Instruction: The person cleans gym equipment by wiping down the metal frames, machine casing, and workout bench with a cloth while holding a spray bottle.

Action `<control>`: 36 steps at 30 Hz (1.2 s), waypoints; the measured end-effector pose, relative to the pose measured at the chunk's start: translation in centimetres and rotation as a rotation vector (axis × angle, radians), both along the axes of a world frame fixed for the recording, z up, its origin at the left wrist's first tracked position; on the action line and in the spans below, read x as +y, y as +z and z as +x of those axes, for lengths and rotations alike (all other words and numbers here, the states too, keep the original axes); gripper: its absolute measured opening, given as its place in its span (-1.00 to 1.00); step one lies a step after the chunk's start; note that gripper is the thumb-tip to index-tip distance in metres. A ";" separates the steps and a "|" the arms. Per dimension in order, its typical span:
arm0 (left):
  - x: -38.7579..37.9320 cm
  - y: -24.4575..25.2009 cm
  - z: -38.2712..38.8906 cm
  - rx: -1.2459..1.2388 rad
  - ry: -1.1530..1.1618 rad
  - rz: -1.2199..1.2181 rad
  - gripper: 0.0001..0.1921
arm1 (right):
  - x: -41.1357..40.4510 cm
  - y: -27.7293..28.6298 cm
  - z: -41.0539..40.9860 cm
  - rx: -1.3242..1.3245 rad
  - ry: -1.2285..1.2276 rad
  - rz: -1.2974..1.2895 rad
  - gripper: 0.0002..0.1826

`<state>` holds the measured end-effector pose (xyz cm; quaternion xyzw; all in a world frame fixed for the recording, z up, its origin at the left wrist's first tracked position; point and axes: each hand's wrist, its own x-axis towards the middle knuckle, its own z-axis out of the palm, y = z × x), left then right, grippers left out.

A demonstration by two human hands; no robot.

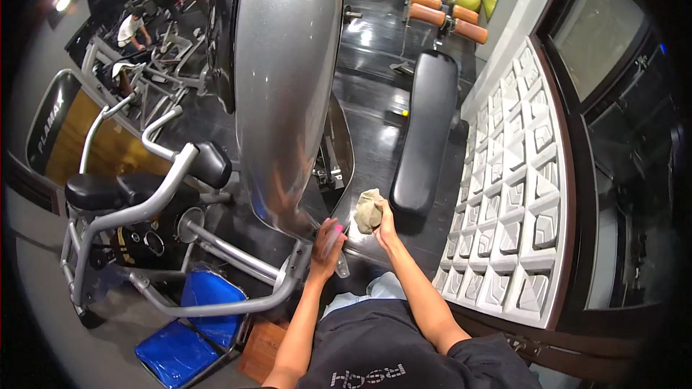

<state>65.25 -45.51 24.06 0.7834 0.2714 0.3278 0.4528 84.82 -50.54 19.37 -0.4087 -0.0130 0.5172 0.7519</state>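
My right hand [386, 228] grips a crumpled grey-beige cloth [368, 213], held up in front of me over the dark floor. In my left hand [323, 259] is a small clear plastic bottle [343, 267] with a pink part at its top; the palm and fingers hide some of it. That hand is close to the lower end of a tall, glossy silver machine housing [289, 97]. Whether it touches the housing I cannot tell. The cloth is apart from the housing, between it and a black padded bench [427, 129].
At the left stands a gym machine with bent grey tubes [146, 208] and black pads. A blue folding chair [175, 351] is below it. Orange rollers [427, 14] top the bench's far end. White relief wall panels [503, 210] line the right. A person [131, 29] bends over far left.
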 end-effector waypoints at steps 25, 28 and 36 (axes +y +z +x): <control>2.0 -1.9 2.1 -0.017 0.230 -0.275 -0.64 | 4.4 -4.8 -5.0 -0.884 -0.021 -0.221 -0.51; 1.6 -2.6 2.7 -0.089 0.336 -0.309 -0.65 | 4.3 -3.9 -2.8 -0.724 0.123 -0.188 -0.59; 3.7 0.2 7.6 0.067 0.265 0.185 -0.73 | 8.3 -2.9 2.3 -0.414 0.085 -0.299 -0.70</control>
